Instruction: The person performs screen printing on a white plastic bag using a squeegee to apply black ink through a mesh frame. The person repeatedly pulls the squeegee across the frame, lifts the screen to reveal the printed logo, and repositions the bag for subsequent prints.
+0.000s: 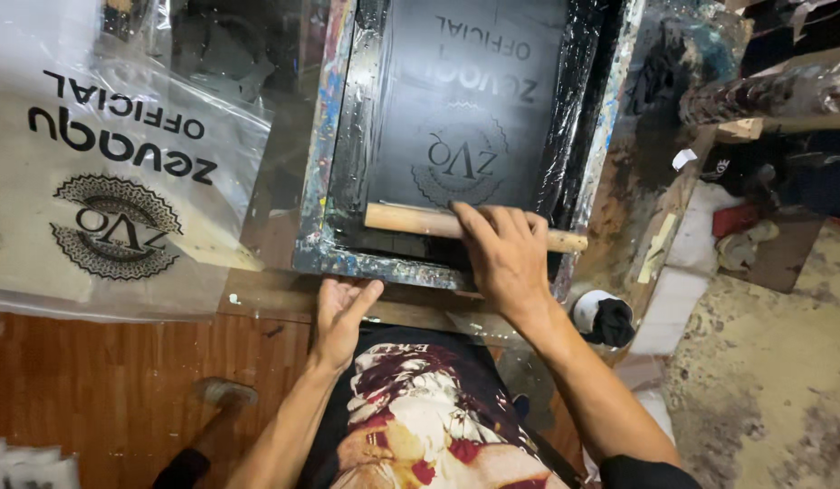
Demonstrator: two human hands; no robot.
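Far left: clear plastic-wrapped cream printed sheet (pixel 112 208) on our worktop | our left hand (pixel 340 312), fingers together, flat on paint-splattered screen-printing frame (pixel 322 136), near edge | our right hand (pixel 503 254), fingers clamped on long wooden-handled squeegee (pixel 411 220), long axis left-right across dark mesh | blade edge hidden beneath handle.

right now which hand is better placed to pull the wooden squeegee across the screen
Right. The right hand already lies on the wooden-handled squeegee inside the paint-spattered printing frame. The left hand rests open on the frame's near edge, apart from the squeegee.
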